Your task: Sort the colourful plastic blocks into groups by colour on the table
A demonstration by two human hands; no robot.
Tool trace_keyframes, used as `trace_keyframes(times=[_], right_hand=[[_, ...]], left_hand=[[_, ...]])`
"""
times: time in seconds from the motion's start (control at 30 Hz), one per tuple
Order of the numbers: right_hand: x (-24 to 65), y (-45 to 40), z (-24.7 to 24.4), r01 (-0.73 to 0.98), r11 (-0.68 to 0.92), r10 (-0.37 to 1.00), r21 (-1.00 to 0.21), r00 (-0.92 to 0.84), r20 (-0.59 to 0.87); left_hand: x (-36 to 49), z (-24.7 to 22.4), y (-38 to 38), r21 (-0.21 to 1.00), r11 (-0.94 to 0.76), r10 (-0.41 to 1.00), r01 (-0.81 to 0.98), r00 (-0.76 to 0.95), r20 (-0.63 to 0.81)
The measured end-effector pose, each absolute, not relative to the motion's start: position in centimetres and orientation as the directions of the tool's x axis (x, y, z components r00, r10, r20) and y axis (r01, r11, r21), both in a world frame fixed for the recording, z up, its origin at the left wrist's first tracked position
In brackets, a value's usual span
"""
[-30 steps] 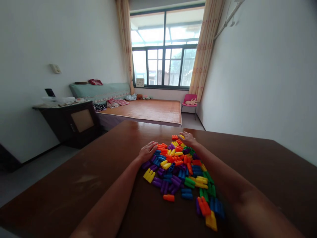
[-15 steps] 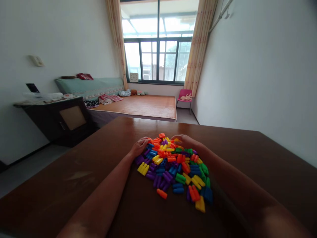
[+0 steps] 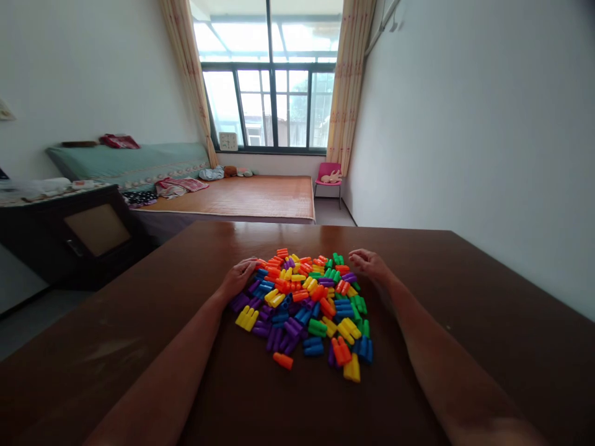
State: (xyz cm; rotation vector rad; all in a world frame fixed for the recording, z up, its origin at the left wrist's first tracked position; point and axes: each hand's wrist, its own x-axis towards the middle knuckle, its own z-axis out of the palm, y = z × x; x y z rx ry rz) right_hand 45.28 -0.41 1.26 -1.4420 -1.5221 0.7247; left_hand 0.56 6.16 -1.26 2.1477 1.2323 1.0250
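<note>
Bare skin, both grips. Left hand [image 3: 239,275] laid along the heap's left edge, fingertips at the orange pieces; its underside is hidden, so cannot tell whether that grip is closed on anything. Right hand [image 3: 369,263] just beside the heap's far right side, fingers loosely bent and not clamped, nothing seen in it.

Between the hands: plastic blocks [image 3: 297,286] in one broad heap, mostly fused tubes, orange, yellow, purple, blue, green. Colours largely mixed; green pieces [image 3: 338,259] thicker to the right, purple ones [image 3: 277,339] to the near left.

Progress, as judged: pieces are out and lie together within reach of both arms; that much looks done. Heap loose and uneven, no finished arrangement showing, so the work reads as early. Outliers at the near side: an orange block [image 3: 283,361] lying apart, a blue block [image 3: 313,347] near it, a yellow block [image 3: 352,369] at the right corner.

Farther out: brown bench [image 3: 297,415] under everything, then a bed [image 3: 242,195] and pink chair [image 3: 329,170].
</note>
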Motion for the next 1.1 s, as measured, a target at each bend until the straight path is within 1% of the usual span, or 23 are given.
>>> trace_keyframes(times=[0.1,0.23,0.3,0.4,0.43,0.5,0.57,0.6,0.67,0.73,0.8,0.87,0.93,1.03,1.1], right_hand=[[45.0,0.0,-1.2,0.551,0.127,0.987,-0.825,0.01,0.159],[43.3,0.5,-1.6,0.608,0.112,0.992,-0.786,-0.028,0.12],[42.8,0.6,-1.4,0.583,0.129,0.991,-0.802,-0.055,0.12],[43.7,0.8,-1.1,0.469,0.154,0.988,-0.869,-0.057,0.145],[44.5,0.8,-1.2,0.43,0.149,0.987,-0.89,-0.018,0.157],[46.9,0.9,-1.4,0.393,0.115,0.978,-0.912,0.116,0.173],[49.7,1.0,-1.9,0.437,0.047,0.945,-0.898,0.271,0.181],[51.1,1.0,-2.3,0.491,0.002,0.915,-0.871,0.351,0.2],[53.0,0.9,-3.1,0.614,-0.085,0.826,-0.784,0.484,0.289],[53.7,0.8,-3.8,0.701,-0.133,0.738,-0.701,0.542,0.402],[53.4,0.8,-4.1,0.763,-0.144,0.716,-0.63,0.52,0.466],[52.5,0.8,-4.1,0.822,-0.15,0.743,-0.55,0.461,0.486],[51.8,0.8,-4.1,0.864,-0.119,0.788,-0.489,0.382,0.483],[51.5,0.9,-4.2,0.861,0.018,0.845,-0.509,0.259,0.468],[51.6,1.0,-4.2,0.832,0.071,0.853,-0.55,0.235,0.465]], left_hand=[[0.6,-0.9,5.9,0.69,-0.486,0.873,0.536,0.324,0.364],[0.6,-0.6,5.6,0.692,-0.481,0.876,0.538,0.331,0.352],[0.6,-0.5,5.5,0.693,-0.478,0.877,0.54,0.33,0.348],[0.6,-0.5,5.6,0.69,-0.475,0.879,0.547,0.33,0.343],[0.6,-0.6,5.6,0.688,-0.474,0.88,0.549,0.328,0.344],[0.6,-0.7,5.6,0.685,-0.475,0.88,0.553,0.322,0.35],[0.6,-0.8,5.7,0.681,-0.478,0.878,0.555,0.318,0.358],[0.6,-0.9,5.8,0.678,-0.479,0.877,0.557,0.318,0.359],[0.5,-1.0,5.9,0.672,-0.48,0.877,0.563,0.319,0.359],[0.5,-1.2,6.0,0.671,-0.482,0.876,0.564,0.321,0.359],[0.4,-1.5,6.2,0.672,-0.487,0.873,0.558,0.326,0.362],[0.3,-1.7,6.4,0.672,-0.496,0.868,0.551,0.334,0.367],[0.2,-1.8,6.5,0.67,-0.506,0.862,0.543,0.34,0.376],[0.2,-1.8,6.5,0.672,-0.516,0.856,0.53,0.344,0.386],[0.2,-1.7,6.4,0.673,-0.518,0.855,0.528,0.348,0.384]])
